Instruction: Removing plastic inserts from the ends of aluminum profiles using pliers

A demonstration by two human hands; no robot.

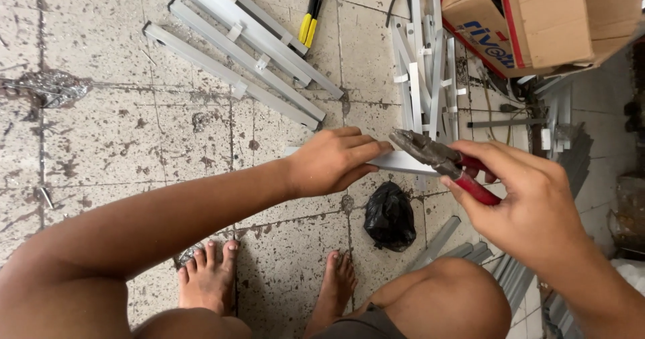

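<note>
Down on the tiled floor (121,110), a person crouches barefoot and works over a short strip of pale aluminium profile (403,162), held off the ground between the two hands. The left hand (332,161) closes over the strip from above, fingers wrapped along its length and thumb beneath, which seems meant to keep the piece level and stop it twisting. The right hand (531,201) is curled around the red handles of a pair of pliers (440,161); its grip is clamped on the handles, and the dark jaws sit right at the strip, close beside the left fingertips. Whether the jaws actually bite the metal or only rest against it cannot be told from this view.

Holding the strip at knee height rather than on the floor probably gives the pliers room to turn and lets both wrists brace against each other.

Around the person lie the supplies: three long aluminium rails (242,50) side by side at a slant at upper left, a looser heap of shorter cut pieces (426,77) straight ahead, and more offcuts (463,251) by the right knee. A cardboard box (557,16) stands at upper right, a yellow-handled tool (310,16) lies beyond the rails, and a crumpled black plastic bag (390,217) sits on the floor just below the hands, well within reach.
</note>
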